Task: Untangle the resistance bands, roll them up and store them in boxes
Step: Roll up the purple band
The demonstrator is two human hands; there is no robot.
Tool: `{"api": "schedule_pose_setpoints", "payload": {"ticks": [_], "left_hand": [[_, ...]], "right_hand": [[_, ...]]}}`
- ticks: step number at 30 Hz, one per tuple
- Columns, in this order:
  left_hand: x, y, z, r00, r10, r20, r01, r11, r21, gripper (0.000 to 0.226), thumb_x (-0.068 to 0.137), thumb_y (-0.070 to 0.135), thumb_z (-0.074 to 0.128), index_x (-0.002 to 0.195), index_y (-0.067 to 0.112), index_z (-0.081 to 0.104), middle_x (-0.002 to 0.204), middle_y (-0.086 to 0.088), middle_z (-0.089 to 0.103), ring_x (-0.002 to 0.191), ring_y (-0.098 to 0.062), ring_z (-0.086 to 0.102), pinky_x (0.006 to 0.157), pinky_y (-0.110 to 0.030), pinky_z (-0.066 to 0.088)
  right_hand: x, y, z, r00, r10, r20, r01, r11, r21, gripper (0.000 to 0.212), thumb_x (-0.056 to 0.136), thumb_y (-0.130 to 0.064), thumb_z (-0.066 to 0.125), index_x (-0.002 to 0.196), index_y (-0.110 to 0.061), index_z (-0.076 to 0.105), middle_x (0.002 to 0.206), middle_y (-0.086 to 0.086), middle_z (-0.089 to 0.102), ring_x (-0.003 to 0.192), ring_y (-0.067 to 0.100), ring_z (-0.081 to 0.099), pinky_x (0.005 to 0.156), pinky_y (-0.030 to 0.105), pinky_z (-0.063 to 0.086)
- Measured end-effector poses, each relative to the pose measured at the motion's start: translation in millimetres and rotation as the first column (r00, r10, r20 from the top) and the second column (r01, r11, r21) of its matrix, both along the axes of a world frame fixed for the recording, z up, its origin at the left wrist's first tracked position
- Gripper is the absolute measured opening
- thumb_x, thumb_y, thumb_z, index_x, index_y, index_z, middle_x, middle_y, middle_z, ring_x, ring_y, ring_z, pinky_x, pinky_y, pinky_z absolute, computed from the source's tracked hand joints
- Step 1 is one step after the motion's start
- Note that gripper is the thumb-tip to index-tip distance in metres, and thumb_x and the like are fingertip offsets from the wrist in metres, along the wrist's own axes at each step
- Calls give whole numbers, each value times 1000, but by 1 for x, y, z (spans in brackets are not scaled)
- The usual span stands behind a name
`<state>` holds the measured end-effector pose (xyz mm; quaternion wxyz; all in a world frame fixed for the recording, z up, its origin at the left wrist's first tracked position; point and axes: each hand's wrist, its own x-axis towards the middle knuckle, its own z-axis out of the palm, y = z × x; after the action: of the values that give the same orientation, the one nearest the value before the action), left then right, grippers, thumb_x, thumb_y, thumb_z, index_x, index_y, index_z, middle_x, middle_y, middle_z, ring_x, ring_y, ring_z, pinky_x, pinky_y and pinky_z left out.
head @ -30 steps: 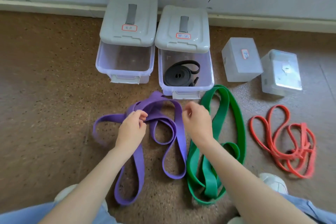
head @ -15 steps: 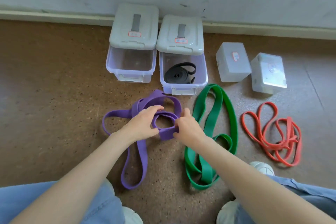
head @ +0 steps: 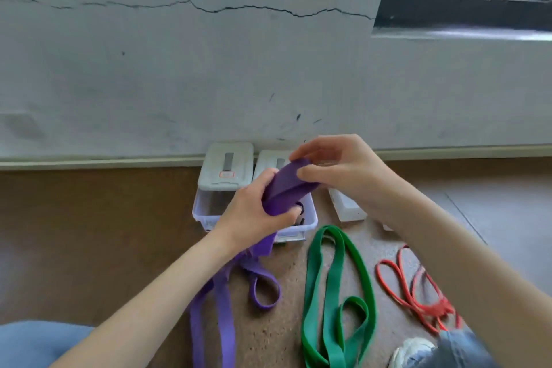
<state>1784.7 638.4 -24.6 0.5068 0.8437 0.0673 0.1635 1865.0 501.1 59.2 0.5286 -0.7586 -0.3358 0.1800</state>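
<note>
Head view: the wide purple rubber resistance band [head: 286, 185] is raised above the floor between both hands. The left hand [head: 254, 212] is wrapped around the gathered lower part of the band, fingers curled tight. The right hand [head: 337, 170] pinches the upper fold between thumb and fingers. The rest of the purple band hangs down and trails in loose loops on the brown speckled floor [head: 89, 248].

Two clear plastic storage boxes with grey lids pushed back stand against the wall. The left box [head: 209, 206] shows nothing inside from this angle. The right box [head: 309, 218] is largely hidden behind the hands; only a dark edge shows inside it, and its contents cannot be identified.

The wide green rubber band [head: 334, 293] lies in open loops on the floor, just right of the purple band. The thin red rubber band [head: 418, 293] lies tangled further right.

Progress assessment: rolling of the purple band appears to be at its start. The green and red bands remain unrolled and unstored. Most of the task is left.
</note>
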Motion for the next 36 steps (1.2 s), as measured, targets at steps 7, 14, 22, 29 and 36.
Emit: {"api": "schedule_pose_setpoints", "payload": {"ticks": [7, 14, 22, 29, 36], "left_hand": [[-5, -16, 59, 995, 5, 98, -9, 999, 49, 18, 79, 26, 69, 95, 25, 59, 79, 7, 66, 73, -12, 63, 65, -21, 50], [-4, -37, 118, 964, -145, 222, 83, 961, 265, 30, 80, 36, 54, 104, 19, 53, 84, 7, 64, 74, -1, 62, 60, -11, 46], [-13, -30, 54, 902, -229, -366, 321, 922, 215, 46, 79, 43, 68, 116, 28, 46, 108, 19, 54, 100, -1, 55, 79, -14, 46], [-15, -15, 68, 962, -169, 214, 61, 898, 435, 14, 88, 7, 60, 99, 14, 66, 99, 4, 61, 91, -1, 54, 79, -8, 42], [-12, -12, 37, 959, -274, -71, 283, 920, 272, 24, 67, 25, 82, 80, 23, 62, 92, 3, 61, 76, -3, 59, 68, -15, 50]], "right_hand": [[-29, -19, 16, 981, 77, -177, -28, 963, 267, 50, 67, -24, 69, 113, -8, 59, 108, 13, 68, 99, 22, 65, 88, 31, 54], [-35, -16, 50, 981, 12, 193, -71, 950, 304, 17, 89, -26, 57, 96, -11, 60, 110, 19, 60, 107, 31, 56, 94, 48, 46], [-16, -32, 14, 996, -83, 42, 71, 971, 230, 9, 89, -22, 55, 90, -13, 56, 79, 4, 69, 79, 18, 65, 80, 38, 51], [-3, -30, -21, 881, 308, 360, -66, 833, -550, 38, 77, -33, 73, 93, -25, 38, 85, -12, 50, 70, 2, 49, 57, 15, 40], [3, -28, -31, 928, 278, 249, -160, 899, -407, 48, 71, -12, 74, 100, -28, 39, 69, -12, 56, 61, -5, 54, 56, 10, 41]]}}
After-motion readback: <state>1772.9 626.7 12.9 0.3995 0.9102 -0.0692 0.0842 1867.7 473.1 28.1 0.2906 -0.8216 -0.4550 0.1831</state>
